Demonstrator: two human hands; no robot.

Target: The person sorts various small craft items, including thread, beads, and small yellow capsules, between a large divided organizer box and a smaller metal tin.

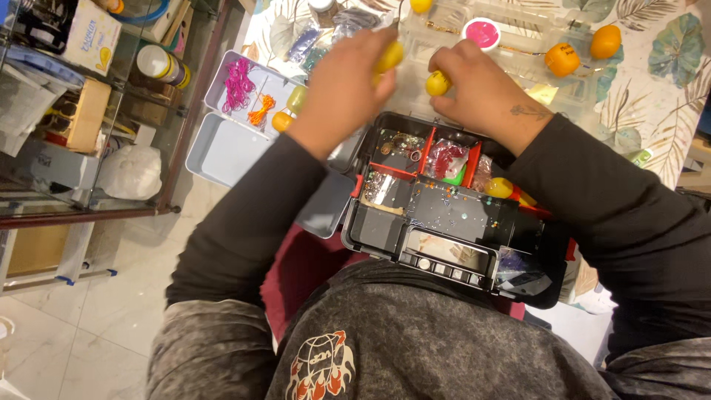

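Grey mottled clothing with a red and white print fills the bottom of the view, closest to the camera, with black sleeves running up from it on both sides; just above it sits a black organiser box (415, 230) with red dividers, open, its small compartments holding beads, rings and bits of red and green material; one yellow capsule (499, 187) lies in its right side. Beyond the box both hands work over a clear plastic tray (518, 44) on a tabletop (666, 96) covered in a leaf-patterned cloth; the left hand (342, 81) is curled around a yellow egg-shaped capsule (390, 56), fingers closed on it; the right hand (481, 85) pinches a second yellow capsule half (437, 83) between thumb and fingers; the two yellow pieces are near each other but apart. Farther up the tabletop lie two orange capsules (563, 59), well apart from the hands, and a round white pot of pink material (481, 33) between them and the left hand. To the left of the box stands a pale grey tray (222, 148), its upper section holding pink thread (238, 83) and orange thread (261, 111); a glass shelf unit (89, 111) with boxes and jars stands at the far left over a tiled floor.
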